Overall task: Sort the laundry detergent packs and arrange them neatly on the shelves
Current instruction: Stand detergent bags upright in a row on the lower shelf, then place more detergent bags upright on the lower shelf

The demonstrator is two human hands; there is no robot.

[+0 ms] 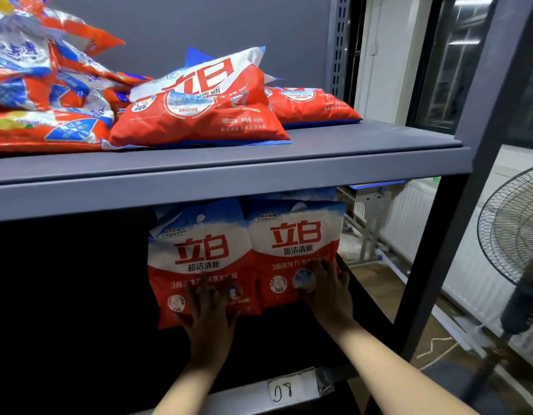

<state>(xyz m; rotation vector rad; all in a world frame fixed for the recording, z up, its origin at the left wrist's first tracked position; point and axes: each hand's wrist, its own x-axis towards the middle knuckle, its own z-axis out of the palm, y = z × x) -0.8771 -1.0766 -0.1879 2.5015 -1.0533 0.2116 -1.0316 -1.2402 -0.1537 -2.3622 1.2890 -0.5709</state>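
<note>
Lower shelf, right end: two red-and-white Liby detergent packs stand upright side by side, touching, faces forward. We have the left hand flat on the lower front of the left upright pack, fingers spread and straight, pressing, not grasping. The right hand lies the same way on the lower right of the right upright pack, fingers extended, nothing curled round it. Both packs tilt slightly; we judge this to be a squaring-up push toward the back of the shelf.

The rest of the lower shelf, leftward, is dark; we cannot tell what it holds. A paper label reading "08" sits on its front edge.

Upper shelf: still unsorted. A mixed heap of orange-and-blue packs is piled loosely at the left end. A red Liby pack lies flat near the front edge at mid-shelf, another flat pack behind it toward the right end.

Progress, by our reading: early. Two packs placed; the heap and both flat packs remain to be sorted and stood up.

A standing fan is beyond the right post.
</note>
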